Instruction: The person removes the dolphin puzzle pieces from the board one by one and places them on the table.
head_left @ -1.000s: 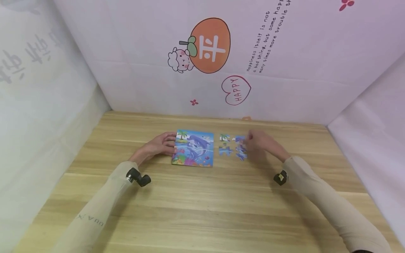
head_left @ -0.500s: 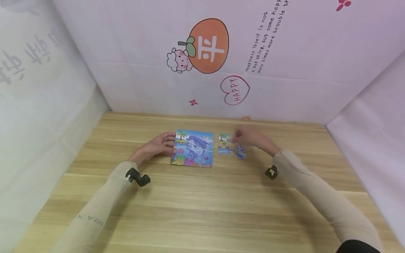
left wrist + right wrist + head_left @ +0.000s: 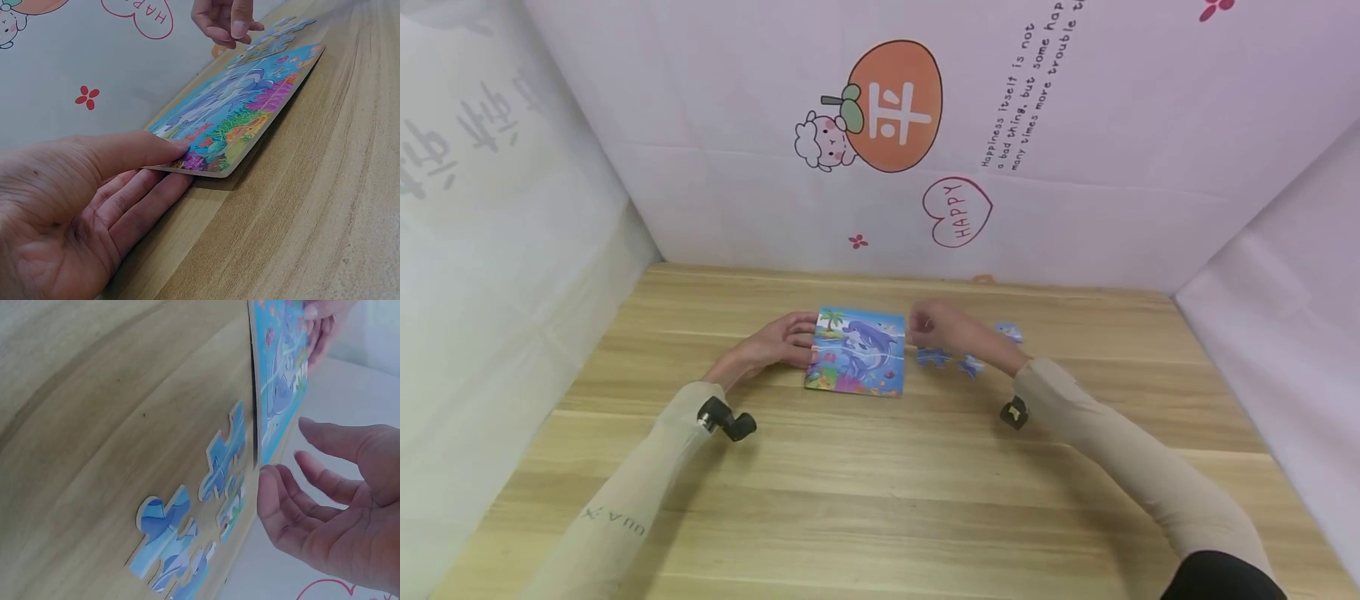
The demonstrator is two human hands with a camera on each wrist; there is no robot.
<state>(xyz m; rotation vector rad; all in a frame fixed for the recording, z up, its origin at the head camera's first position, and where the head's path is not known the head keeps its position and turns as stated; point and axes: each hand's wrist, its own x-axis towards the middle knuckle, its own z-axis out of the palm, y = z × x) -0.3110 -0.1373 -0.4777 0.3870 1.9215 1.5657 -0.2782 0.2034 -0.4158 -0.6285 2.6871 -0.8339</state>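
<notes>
Puzzle board [image 3: 856,351] with a dolphin picture lies flat on the wooden table [image 3: 880,492], middle of the far half, near the back wall. Left hand [image 3: 772,346] is at its left edge: the left wrist view shows the thumb [image 3: 134,150] laid on top of the near corner and the fingers [image 3: 147,203] slid underneath, a light pinch, likely to keep the board from sliding.

Right hand [image 3: 942,327] hovers just beside the board's right edge, above the loose puzzle pieces [image 3: 934,357]. From the head view the fingers look bunched and I cannot tell whether a piece is held. The right wrist view settles it: fingers [image 3: 294,500] spread and gently bent, apart, nothing between them, palm turned toward the pieces [image 3: 220,464].

The wrist view also shows what the head view blurs: several blue pieces lying face up in a loose row along the board's edge, close to it but not in it. One more piece [image 3: 1009,332] sits farther right, apart from the others.

Back wall carries an orange cartoon sticker [image 3: 895,107] and a "HAPPY" heart [image 3: 957,212].
</notes>
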